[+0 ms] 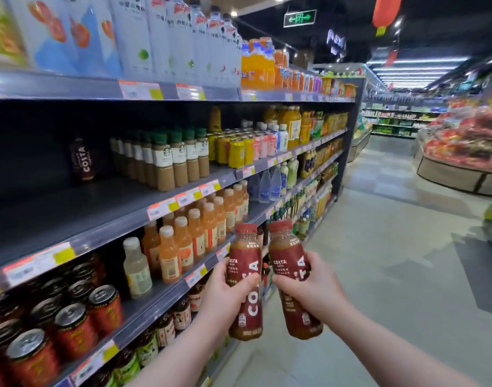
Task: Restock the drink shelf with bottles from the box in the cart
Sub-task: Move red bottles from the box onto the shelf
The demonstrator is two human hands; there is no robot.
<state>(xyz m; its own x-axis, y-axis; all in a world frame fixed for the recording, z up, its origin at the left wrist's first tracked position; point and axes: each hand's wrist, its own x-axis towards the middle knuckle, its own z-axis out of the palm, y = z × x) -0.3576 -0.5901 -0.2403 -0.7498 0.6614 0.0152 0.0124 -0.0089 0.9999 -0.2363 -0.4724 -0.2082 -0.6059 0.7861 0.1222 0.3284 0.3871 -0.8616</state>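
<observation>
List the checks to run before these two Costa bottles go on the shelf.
1. Left hand grips the left bottle: ok.
2. Right hand grips the right bottle: ok.
3. Caps on both bottles: ok.
4. Bare space on the shelf beside the lone Costa bottle: ok.
5. Held bottles carry the same brand as that one: ok.
6. Price tag matches the product: cannot tell, blurred.

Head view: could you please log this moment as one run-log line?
left hand: grips left Costa bottle | right hand: grips right Costa bottle | shelf: lone Costa bottle standing at back
</observation>
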